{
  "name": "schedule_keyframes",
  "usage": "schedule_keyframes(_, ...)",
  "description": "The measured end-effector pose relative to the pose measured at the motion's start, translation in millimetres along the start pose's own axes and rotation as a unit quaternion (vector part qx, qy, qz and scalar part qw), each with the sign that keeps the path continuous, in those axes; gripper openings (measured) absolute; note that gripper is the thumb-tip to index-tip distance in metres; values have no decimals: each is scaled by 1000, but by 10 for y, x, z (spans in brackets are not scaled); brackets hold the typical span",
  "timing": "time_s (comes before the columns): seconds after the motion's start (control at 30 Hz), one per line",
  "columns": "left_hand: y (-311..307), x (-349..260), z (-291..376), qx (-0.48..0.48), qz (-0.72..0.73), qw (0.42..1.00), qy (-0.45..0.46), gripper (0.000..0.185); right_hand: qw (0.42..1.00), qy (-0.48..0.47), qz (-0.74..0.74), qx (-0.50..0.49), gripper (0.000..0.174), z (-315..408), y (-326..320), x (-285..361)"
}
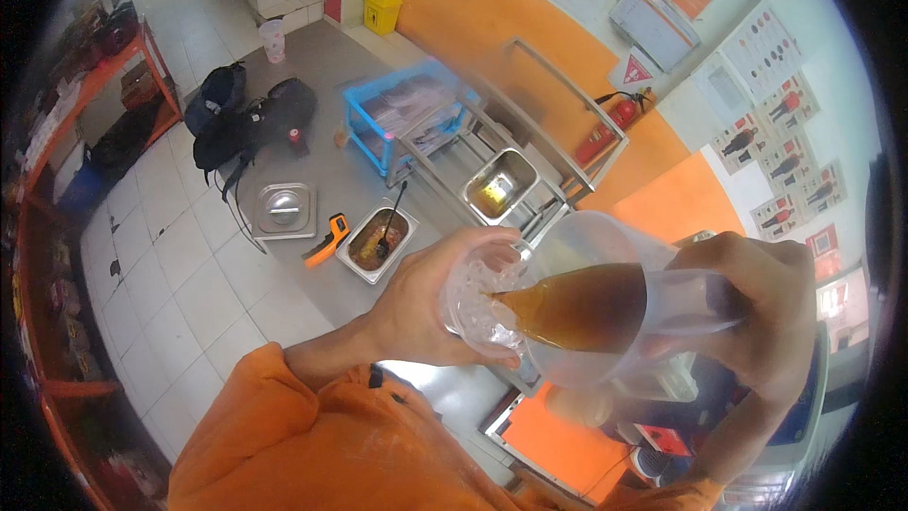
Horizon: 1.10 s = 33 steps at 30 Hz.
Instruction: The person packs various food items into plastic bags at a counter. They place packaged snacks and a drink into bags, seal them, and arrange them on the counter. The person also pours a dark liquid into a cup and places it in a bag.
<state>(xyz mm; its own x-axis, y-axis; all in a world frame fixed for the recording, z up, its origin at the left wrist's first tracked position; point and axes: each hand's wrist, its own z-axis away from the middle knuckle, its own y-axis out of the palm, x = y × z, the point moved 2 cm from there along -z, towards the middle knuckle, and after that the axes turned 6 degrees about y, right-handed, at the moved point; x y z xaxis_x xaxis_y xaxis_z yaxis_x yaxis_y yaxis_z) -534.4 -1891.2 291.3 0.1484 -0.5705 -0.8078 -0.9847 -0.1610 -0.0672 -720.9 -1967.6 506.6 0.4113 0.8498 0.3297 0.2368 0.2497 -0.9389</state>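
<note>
My left hand (418, 298) is wrapped around a clear plastic cup (489, 298) that holds ice. Tilted over its mouth is a translucent plastic pitcher (603, 234), gripped by my right hand (752, 298). Brown liquid (589, 305) lies along the pitcher's lower side and reaches the cup's rim over the ice. Behind my left hand, a steel pan (378, 240) with reddish-brown contents and a black spoon (388, 231) stands on the grey table. An orange and black infrared thermometer (328, 241) lies beside that pan.
A lidded steel pan (284, 209), black bags (237, 113), a blue basket (404, 113) and a plastic cup (272, 41) stand on the table (319, 57). A steel rack (553, 74) holds another pan (501, 184). An orange shelf (92, 78) is at left; a fire extinguisher (606, 131) hangs on the wall.
</note>
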Motion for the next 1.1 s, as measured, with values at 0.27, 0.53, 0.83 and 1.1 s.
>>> schedule_keyframes(0.27,42,80,32,4,39,999,-18,99,998,50,42,-25,39,-12,46,-51)
schedule_keyframes(0.53,29,129,46,7,33,999,-4,101,997,43,55,-34,37,-43,78,-57)
schedule_keyframes(0.83,73,175,72,8,26,1000,-16,103,998,34,15,-49,32,-1,125,-36)
schedule_keyframes(1.1,144,179,62,22,2,1000,-19,103,997,-4,50,-55,32,107,108,-131)
